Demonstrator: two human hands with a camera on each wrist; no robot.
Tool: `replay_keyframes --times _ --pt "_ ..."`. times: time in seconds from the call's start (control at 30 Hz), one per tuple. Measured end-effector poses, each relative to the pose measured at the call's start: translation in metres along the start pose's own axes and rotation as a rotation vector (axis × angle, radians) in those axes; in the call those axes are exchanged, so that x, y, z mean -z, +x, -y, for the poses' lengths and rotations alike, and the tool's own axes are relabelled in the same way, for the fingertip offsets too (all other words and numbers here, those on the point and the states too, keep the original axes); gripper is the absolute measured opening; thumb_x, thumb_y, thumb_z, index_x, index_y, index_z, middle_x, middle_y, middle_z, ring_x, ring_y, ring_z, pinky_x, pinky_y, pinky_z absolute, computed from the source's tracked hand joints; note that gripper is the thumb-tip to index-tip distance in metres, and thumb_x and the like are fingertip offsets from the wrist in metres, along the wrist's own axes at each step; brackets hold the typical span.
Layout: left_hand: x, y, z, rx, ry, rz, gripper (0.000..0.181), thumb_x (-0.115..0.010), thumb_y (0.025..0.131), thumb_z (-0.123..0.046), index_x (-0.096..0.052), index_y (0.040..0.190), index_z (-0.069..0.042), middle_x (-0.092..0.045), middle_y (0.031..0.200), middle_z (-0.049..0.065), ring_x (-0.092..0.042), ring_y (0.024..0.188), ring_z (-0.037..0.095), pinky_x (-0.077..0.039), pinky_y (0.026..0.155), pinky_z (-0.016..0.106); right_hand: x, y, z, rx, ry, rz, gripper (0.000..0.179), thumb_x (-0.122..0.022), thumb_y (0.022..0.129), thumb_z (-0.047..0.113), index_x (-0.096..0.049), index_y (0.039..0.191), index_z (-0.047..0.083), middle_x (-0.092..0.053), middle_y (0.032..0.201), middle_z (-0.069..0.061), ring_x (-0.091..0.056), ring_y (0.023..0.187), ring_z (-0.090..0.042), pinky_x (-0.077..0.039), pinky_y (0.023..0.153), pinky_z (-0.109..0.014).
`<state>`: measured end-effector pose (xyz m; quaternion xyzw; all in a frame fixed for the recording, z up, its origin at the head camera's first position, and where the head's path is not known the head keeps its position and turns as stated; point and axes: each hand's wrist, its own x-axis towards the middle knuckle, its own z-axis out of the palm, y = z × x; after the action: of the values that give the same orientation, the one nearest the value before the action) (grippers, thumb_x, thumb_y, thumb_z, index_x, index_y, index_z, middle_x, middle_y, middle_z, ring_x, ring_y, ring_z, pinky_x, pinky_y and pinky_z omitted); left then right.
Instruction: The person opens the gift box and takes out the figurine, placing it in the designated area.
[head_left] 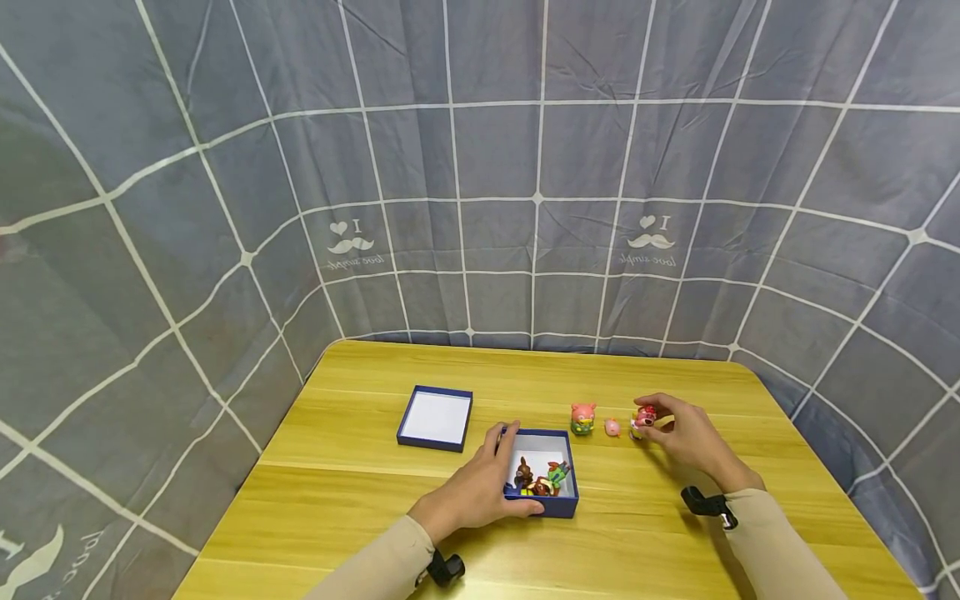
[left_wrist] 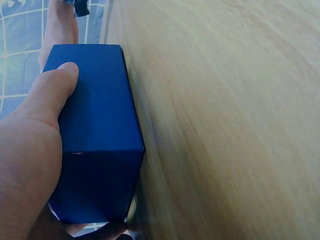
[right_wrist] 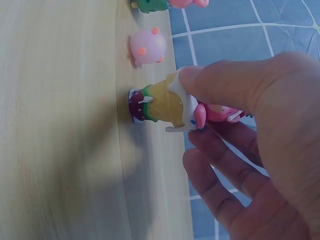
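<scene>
My left hand [head_left: 480, 490] grips the near left part of a blue open box [head_left: 551, 506], thumb against its near wall. The left wrist view shows the thumb on the blue outer wall [left_wrist: 102, 110]. Inside the white-lined box lie several small toy figurines, among them a brown one [head_left: 524, 473] and a green one [head_left: 558, 473]. To the right, my right hand [head_left: 697, 442] pinches a red-and-pink figurine [head_left: 646, 416] on an ice-cream-cone base [right_wrist: 162, 102]. The base stands upright, at or just over the tabletop; contact is hard to tell.
A small round pink figure [head_left: 612, 427] stands left of the pinched figurine. Beyond it is a pink-headed figurine [head_left: 582, 418] with a green body. The box lid [head_left: 435, 417] lies white side up at the left on the wooden table [head_left: 330, 483]. Grey checked curtains [head_left: 495, 233] surround the table.
</scene>
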<state>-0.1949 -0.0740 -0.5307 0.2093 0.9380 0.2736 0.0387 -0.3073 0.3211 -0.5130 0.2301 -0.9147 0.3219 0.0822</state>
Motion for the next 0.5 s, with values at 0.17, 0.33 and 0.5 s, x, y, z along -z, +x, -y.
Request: replay_keyframes --times 0.17,0.33,0.5 --pt "0.0000 -0.0013 -0.0008 0.000 0.000 0.001 0.132 -0.083 0.099 -0.074 -0.010 0.188 -0.010 -0.020 0.191 0.028 -0.058 0.161 0.046 -0.062 0.123 0.055 -0.0001 -0.0012 0.0008 0.006 0.005 -0.001 0.047 -0.092 0.101 0.005 -0.075 0.144 -0.004 -0.083 0.129 -0.019 -0.080 0.112 -0.036 -0.072 0.086 -0.035" --pt "0.0014 -0.0024 -0.0016 -0.009 -0.004 -0.004 0.132 -0.084 0.099 -0.073 -0.010 0.188 -0.009 -0.022 0.190 0.028 -0.059 0.160 0.046 -0.061 0.123 0.055 -0.0006 -0.0028 -0.0001 0.013 -0.007 -0.011 0.053 -0.093 0.100 0.007 -0.072 0.147 -0.004 -0.080 0.137 -0.026 -0.079 0.120 -0.045 -0.072 0.095 -0.053" --pt "0.0024 -0.0040 -0.0023 -0.020 -0.007 -0.007 0.131 -0.085 0.100 -0.071 -0.011 0.187 -0.007 -0.023 0.189 0.029 -0.060 0.159 0.047 -0.061 0.123 0.056 -0.0008 -0.0039 -0.0004 0.053 -0.071 -0.071 0.057 -0.096 0.098 0.010 -0.073 0.149 -0.001 -0.078 0.138 -0.025 -0.077 0.123 -0.046 -0.066 0.102 -0.067"
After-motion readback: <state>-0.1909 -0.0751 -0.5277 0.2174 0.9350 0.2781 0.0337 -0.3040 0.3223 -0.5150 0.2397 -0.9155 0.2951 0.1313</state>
